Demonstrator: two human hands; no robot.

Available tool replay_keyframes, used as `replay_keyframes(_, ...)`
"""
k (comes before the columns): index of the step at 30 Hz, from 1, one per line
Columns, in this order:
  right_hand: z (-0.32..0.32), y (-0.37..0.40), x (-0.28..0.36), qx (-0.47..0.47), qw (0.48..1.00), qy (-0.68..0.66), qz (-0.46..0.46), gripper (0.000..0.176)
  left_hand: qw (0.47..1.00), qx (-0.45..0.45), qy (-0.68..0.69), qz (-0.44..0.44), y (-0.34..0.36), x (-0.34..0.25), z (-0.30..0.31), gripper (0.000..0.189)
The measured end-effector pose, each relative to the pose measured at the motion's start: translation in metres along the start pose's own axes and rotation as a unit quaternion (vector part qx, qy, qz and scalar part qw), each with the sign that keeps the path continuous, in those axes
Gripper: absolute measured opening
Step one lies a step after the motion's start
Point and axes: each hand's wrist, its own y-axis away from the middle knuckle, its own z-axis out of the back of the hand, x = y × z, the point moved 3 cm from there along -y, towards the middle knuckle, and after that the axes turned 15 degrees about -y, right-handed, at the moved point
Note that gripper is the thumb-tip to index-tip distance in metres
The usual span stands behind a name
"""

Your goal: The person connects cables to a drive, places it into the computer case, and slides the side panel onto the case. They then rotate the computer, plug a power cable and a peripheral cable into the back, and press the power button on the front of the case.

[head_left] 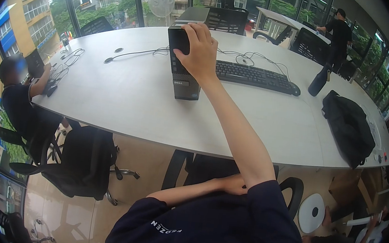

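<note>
A black Dell desktop computer tower (186,85) stands upright on the white table, its narrow front facing me. My right hand (199,51) grips its upper front, with fingers over the top edge and thumb pressed on the front panel. Across my lap lies my left forearm, and my left hand (234,185) rests beneath my right upper arm at the table's near edge. Its fingers are mostly hidden. Just right of the tower is a black keyboard (251,75), with a black mouse (294,89) at its right end.
The white table (125,100) carries a cable (137,55), a dark bottle (319,80) and a black bag (346,125). At the left, a seated person (29,94) handles a dark object near more cables. Another person (338,37) stands far right. A black chair (81,157) is left of me.
</note>
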Motion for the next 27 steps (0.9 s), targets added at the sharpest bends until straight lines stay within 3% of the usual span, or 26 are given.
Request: replay_keyframes(27,-0.0016,0.0001,0.0015,-0.002,1.0,-0.003,-0.004,0.067,1.0,0.001,0.004,-0.004,0.001,-0.0023,0.0011,0.054)
